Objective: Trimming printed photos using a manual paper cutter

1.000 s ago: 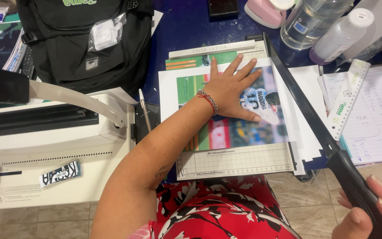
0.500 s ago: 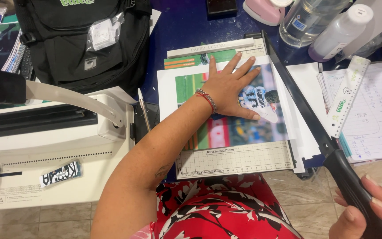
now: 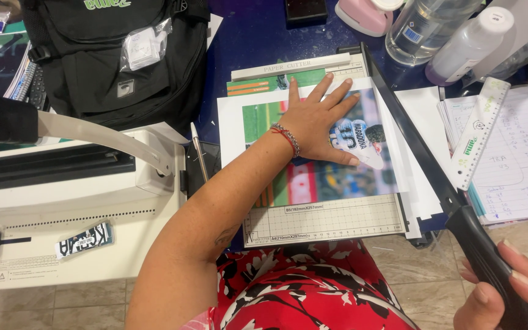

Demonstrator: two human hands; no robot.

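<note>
My left hand [image 3: 316, 122] lies flat, fingers spread, on a printed colour photo sheet [image 3: 337, 177] resting on the bed of a guillotine paper cutter [image 3: 325, 223]. A red bead bracelet circles that wrist. My right hand [image 3: 508, 290] at the bottom right grips the black handle of the cutter's long blade arm [image 3: 410, 137], which runs diagonally along the sheet's right edge, low over it. More white paper [image 3: 426, 122] sticks out under the blade on the right.
A white comb binding machine [image 3: 74, 208] sits at the left, a black bag [image 3: 111, 55] behind it. Plastic bottles [image 3: 453, 30] and a pink punch [image 3: 365, 13] stand at the back. A ruler [image 3: 478, 131] lies on a spiral notebook [image 3: 514, 159] at the right.
My right hand has shifted slightly along the blade handle and the blade arm has come a little lower. My left hand stays pressed on the sheet.
</note>
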